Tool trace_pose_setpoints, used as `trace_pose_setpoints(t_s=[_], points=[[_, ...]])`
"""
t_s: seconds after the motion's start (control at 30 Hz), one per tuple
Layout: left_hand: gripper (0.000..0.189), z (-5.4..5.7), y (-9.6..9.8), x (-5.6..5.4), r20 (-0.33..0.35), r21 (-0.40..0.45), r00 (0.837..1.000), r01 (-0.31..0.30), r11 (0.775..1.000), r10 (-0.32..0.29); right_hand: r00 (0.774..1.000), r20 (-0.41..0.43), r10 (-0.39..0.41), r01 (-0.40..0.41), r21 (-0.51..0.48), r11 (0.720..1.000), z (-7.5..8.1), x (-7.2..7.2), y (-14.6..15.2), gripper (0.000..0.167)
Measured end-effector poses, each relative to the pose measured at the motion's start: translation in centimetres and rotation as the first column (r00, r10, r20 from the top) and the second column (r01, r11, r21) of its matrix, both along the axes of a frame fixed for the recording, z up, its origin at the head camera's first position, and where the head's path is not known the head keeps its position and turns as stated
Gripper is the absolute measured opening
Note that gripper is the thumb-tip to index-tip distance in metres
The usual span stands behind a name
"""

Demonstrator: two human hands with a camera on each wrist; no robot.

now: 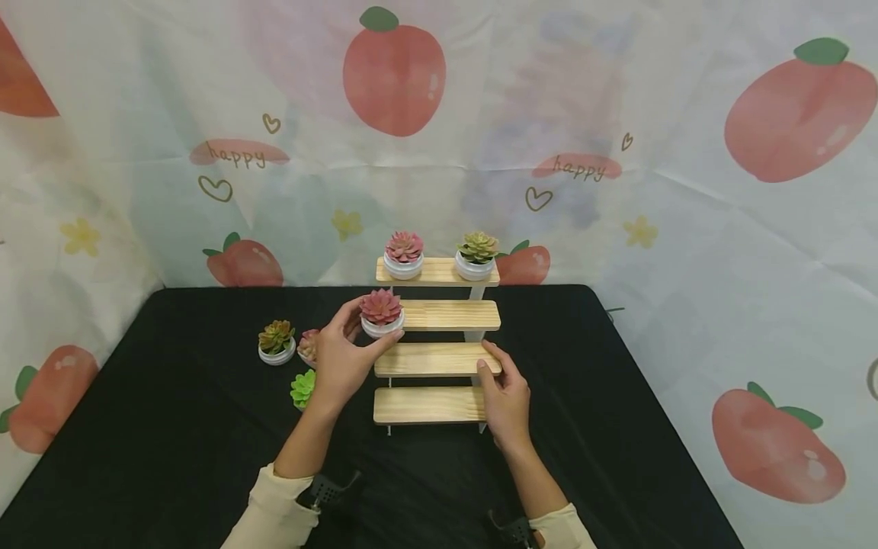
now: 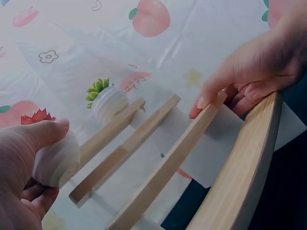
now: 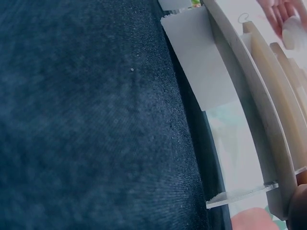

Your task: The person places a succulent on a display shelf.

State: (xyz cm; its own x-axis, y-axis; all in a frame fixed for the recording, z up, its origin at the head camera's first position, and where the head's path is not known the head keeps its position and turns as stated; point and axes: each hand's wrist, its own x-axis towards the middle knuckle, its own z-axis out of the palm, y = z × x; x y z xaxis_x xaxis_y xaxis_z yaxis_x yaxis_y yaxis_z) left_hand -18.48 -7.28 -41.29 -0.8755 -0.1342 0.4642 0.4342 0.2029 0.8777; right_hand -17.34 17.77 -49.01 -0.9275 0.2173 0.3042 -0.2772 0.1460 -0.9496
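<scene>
My left hand [image 1: 341, 364] grips a white ribbed pot holding a pink succulent [image 1: 381, 306], thumb on one side and fingers on the other. In the head view the pot overlaps the left end of the second shelf from the top. A four-step wooden stand [image 1: 430, 360] with pale supports is in front of me. My right hand [image 1: 506, 396] holds the right end of its third shelf, fingers curled at the edge. On the top shelf sit a pink potted succulent [image 1: 403, 255] at the left and a green potted succulent [image 1: 476, 256] at the right.
Left of the stand on the black tablecloth [image 1: 171, 427] are an orange-green potted succulent [image 1: 276, 342], a pink one [image 1: 308, 347] and a bright green one [image 1: 302, 389], the last two partly behind my left hand. A fruit-print curtain [image 1: 439, 191] hangs behind the table.
</scene>
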Motion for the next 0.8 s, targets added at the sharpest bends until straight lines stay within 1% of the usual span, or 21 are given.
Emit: trace_pose_setpoints(t_s=[0.1, 0.27, 0.3, 0.33, 0.53, 0.63, 0.8], points=[[0.069, -0.1, 0.2, -0.2, -0.003, 0.019, 1.000, 0.009, 1.000, -0.009, 1.000, 0.008, -0.005, 0.005, 0.001, 1.000, 0.5, 0.3, -0.2, 0.036], [0.068, -0.2, 0.5, -0.7, -0.028, 0.020, 1.000, -0.004, 1.000, 0.005, 1.000, 0.015, -0.016, 0.016, 0.030, 0.999, 2.9, 1.4, -0.9, 0.035], [0.067, -0.1, 0.6, -0.8, -0.034, 0.015, 0.999, -0.006, 1.000, 0.006, 1.000, 0.019, -0.019, 0.018, 0.035, 0.999, 3.0, 1.5, -0.9, 0.035], [0.067, -0.1, 0.7, -0.8, -0.037, 0.010, 0.999, -0.006, 1.000, 0.007, 1.000, 0.020, -0.020, 0.019, 0.038, 0.999, 3.0, 1.5, -0.9, 0.035], [0.067, 0.0, 1.1, -1.2, -0.025, -0.064, 0.999, -0.037, 0.997, 0.036, 1.000, 0.020, -0.014, 0.013, 0.028, 1.000, 0.7, 0.4, -0.2, 0.035], [0.067, 0.1, 1.4, -1.4, -0.018, -0.076, 0.999, -0.044, 0.996, 0.043, 1.000, 0.009, -0.003, 0.003, 0.021, 1.000, 0.3, 0.3, -0.1, 0.035], [0.066, 0.1, 1.7, -1.8, -0.032, -0.069, 0.999, -0.014, 0.998, 0.012, 1.000, 0.000, 0.003, -0.003, 0.019, 1.000, 0.2, 0.2, 0.1, 0.036]])
